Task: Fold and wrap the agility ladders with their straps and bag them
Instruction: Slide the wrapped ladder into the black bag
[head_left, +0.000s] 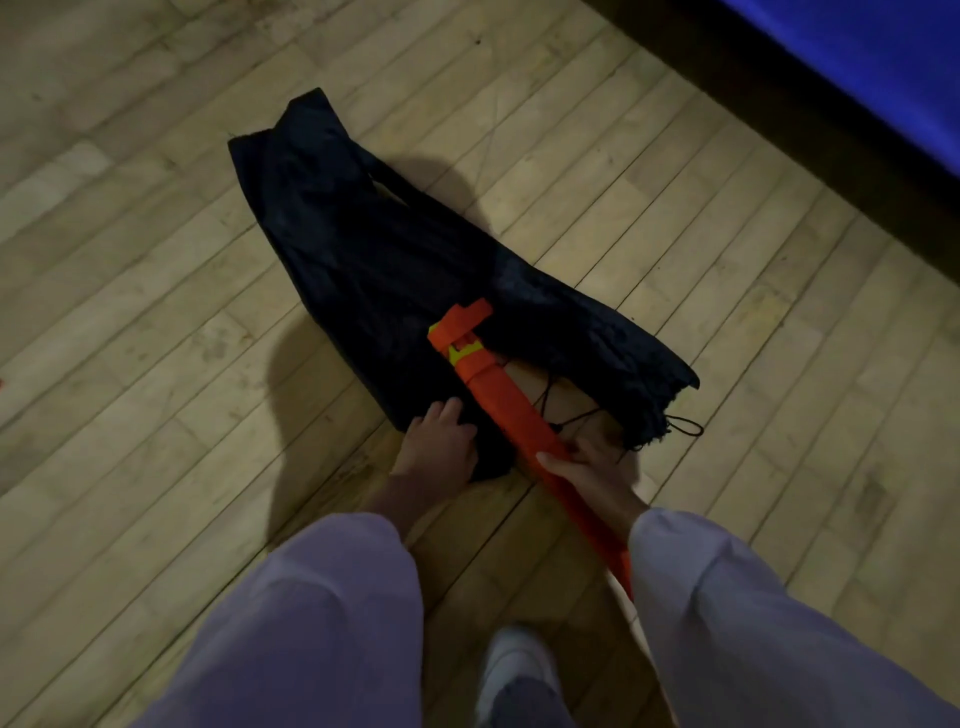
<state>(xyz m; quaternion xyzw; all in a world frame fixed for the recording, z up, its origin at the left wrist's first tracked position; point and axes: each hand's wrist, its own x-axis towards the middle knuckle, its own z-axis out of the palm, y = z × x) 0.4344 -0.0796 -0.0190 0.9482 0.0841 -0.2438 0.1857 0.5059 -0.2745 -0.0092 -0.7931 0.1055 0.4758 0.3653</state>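
A black drawstring bag (374, 249) lies flat on the wooden floor, its open mouth toward me. My left hand (439, 441) grips the bag's near edge at the mouth. My right hand (587, 467) holds a folded bundle of orange agility ladder rungs (498, 395) by its middle. The bundle's far end, with a yellow strap piece (457, 353), lies over the bag's mouth. A black drawstring cord (680, 426) trails from the bag's right corner. The bundle's near end is hidden behind my right sleeve.
Pale wooden floorboards (156, 312) surround the bag. A dark ledge with a blue surface (883, 78) runs along the top right. My white shoe (514, 660) shows between my sleeves at the bottom.
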